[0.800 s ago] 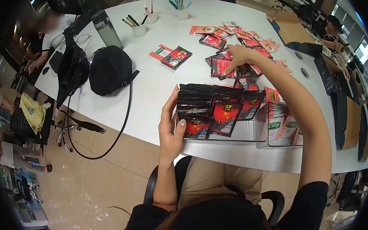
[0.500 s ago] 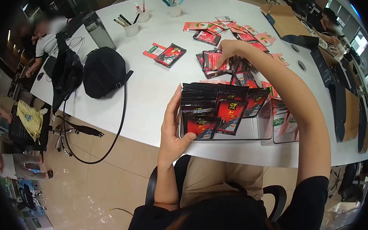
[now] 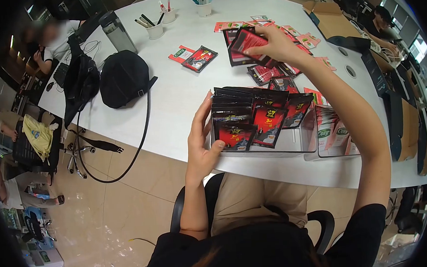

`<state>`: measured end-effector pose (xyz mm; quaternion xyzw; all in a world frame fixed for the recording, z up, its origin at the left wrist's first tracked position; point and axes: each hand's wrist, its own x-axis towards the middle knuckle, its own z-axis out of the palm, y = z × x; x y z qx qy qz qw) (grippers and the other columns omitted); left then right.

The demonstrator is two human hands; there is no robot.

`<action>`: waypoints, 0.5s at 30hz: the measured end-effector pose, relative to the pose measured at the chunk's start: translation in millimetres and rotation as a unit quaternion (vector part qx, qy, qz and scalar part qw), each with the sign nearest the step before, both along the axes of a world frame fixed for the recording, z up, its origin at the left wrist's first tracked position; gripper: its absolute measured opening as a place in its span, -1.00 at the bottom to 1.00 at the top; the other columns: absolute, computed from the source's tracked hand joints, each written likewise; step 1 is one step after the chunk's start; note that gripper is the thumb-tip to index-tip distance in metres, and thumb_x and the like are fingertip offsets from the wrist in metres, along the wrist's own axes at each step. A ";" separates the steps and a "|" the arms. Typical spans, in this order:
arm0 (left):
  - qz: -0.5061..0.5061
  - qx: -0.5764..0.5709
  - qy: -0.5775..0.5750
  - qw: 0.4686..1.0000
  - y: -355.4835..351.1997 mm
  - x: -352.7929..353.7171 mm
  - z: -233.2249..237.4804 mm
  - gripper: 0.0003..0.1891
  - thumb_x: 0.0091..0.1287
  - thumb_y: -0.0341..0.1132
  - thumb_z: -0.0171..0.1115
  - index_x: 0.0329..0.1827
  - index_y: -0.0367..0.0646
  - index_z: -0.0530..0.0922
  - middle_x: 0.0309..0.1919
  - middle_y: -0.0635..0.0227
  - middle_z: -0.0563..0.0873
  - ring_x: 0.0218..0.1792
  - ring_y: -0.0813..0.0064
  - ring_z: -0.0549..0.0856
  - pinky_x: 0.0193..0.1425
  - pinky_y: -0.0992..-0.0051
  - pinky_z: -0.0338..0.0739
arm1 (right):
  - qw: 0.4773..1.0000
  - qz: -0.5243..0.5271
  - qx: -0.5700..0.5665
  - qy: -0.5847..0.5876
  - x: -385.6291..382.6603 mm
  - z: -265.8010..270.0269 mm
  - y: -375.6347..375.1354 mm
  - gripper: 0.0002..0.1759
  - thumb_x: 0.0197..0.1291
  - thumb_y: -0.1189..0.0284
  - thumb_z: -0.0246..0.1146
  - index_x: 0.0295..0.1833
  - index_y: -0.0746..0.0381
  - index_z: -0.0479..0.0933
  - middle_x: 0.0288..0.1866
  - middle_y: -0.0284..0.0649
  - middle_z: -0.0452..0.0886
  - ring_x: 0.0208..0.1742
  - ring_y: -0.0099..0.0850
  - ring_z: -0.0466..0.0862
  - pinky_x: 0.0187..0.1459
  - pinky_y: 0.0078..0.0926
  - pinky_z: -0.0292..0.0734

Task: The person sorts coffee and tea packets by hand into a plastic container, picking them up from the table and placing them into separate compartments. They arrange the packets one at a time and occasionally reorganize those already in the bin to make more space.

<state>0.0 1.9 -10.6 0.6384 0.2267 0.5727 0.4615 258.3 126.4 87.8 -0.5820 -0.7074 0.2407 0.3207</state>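
My right hand (image 3: 277, 45) pinches a few black-and-red coffee sachets (image 3: 247, 46), raised over the far part of the table and fanned slightly apart. Below it lie loose coffee sachets (image 3: 264, 75) between the hand and the box. My left hand (image 3: 198, 146) grips the left end of a clear plastic box (image 3: 300, 145) at the near table edge, thumb at the front and fingers along the side. Rows of upright coffee sachets (image 3: 270, 122) fill its left and middle part. Beside it on the right, a second clear box (image 3: 339, 153) holds Cozy tea sachets (image 3: 325, 131), partly behind my right forearm.
Pink-red tea sachets (image 3: 308, 40) are scattered farther back. A Cozy sachet (image 3: 180, 53) and a coffee sachet (image 3: 200, 59) lie left of centre. Pen cups (image 3: 155, 31), a bottle (image 3: 118, 34), a black bag (image 3: 123, 80) and cardboard boxes (image 3: 331, 23) stand around. People sit at the left.
My right hand has lifted the coffee sachets off the pile, moving them up and away from the box. My left hand stays on the box.
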 end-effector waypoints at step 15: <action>-0.235 -0.157 -0.185 0.941 -92.4 35.0 13.6 -0.10 0.31 0.23 0.17 0.37 -0.48 0.22 0.23 0.07 0.47 0.23 0.35 0.53 0.27 0.35 0.46 | 0.776 0.136 0.513 -0.341 -33.8 6.1 -229.4 -0.89 0.04 0.43 0.30 -0.39 0.06 0.48 -0.02 -0.30 0.72 0.04 -0.29 0.67 0.12 -0.34 0.43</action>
